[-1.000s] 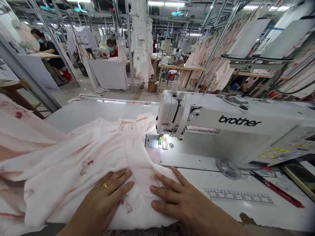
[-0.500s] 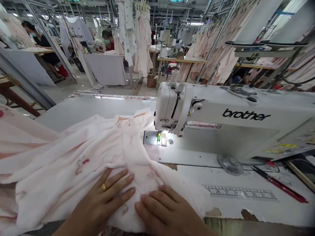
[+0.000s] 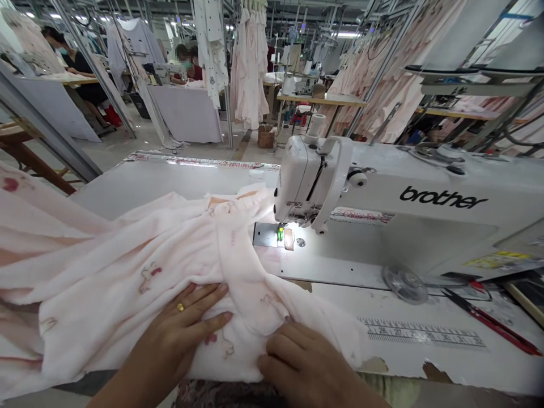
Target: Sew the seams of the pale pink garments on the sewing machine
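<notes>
A pale pink plush garment (image 3: 182, 238) with small printed animal figures lies spread over the sewing table, left of and in front of the white sewing machine (image 3: 314, 181). My left hand (image 3: 185, 326), with a ring on one finger, rests flat on the cloth, fingers stretched out. Beside it, my right hand (image 3: 304, 360) has its fingers curled in, pinching the garment near a curved seam. The fingertips are partly hidden. Further off, the garment's gathered band (image 3: 233, 207) lies next to the machine head. The lit needle plate (image 3: 267, 234) shows bare, with the cloth beside it.
On the table to the right are a clear round dish (image 3: 405, 283), red-handled tweezers or snips (image 3: 493, 322) and a printed ruler strip (image 3: 425, 333). Thread cones (image 3: 459, 39) stand above the machine. Co-workers sit at machines behind, among hanging garments (image 3: 250, 68).
My right hand's fingers have curled from lying on the cloth into a pinch, and the hand has shifted slightly right. Cloth near my hands has been rearranged. The view has shifted a little.
</notes>
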`<state>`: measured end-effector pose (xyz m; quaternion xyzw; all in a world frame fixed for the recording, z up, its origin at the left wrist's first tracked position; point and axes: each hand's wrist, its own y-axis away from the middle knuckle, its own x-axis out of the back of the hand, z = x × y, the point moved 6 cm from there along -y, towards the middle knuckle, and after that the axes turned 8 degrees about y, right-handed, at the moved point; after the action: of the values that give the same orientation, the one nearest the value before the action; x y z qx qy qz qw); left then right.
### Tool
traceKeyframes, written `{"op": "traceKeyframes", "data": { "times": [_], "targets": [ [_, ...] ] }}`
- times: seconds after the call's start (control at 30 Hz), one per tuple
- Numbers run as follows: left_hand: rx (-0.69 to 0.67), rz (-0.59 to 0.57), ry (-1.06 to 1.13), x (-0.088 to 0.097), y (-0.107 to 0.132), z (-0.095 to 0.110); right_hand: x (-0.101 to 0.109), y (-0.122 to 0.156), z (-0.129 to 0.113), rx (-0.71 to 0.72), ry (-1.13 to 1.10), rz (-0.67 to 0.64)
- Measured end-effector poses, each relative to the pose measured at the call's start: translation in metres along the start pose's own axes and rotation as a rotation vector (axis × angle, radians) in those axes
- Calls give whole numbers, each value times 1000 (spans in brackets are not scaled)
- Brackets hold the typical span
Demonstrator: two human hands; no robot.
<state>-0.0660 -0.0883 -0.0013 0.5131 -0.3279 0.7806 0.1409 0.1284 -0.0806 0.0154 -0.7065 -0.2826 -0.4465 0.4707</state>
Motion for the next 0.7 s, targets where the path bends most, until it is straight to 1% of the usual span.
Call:
{"op": "traceKeyframes", "data": {
  "times": [0.07,0.17,0.27,0.33,0.4,0.5,0.6,0.7],
  "targets": [
    [103,21,111,4,3,-7,4,1,2,-27,-40,13],
    [253,53,257,9,9,-16,9,4,6,-94,-125,-9],
    [311,103,331,12,11,-19,15,9,15,-213,-138,23],
    [316,150,340,13,10,-18,18,12,20,-275,-77,60],
    [307,181,320,14,8,-16,17,13,21,-286,-3,64],
    [272,188,248,13,6,-14,14,13,23,-286,73,35],
    [222,182,158,11,7,-13,16,15,28,-305,85,29],
    [179,173,93,7,8,-14,19,18,31,-247,115,38]
  ]
}}
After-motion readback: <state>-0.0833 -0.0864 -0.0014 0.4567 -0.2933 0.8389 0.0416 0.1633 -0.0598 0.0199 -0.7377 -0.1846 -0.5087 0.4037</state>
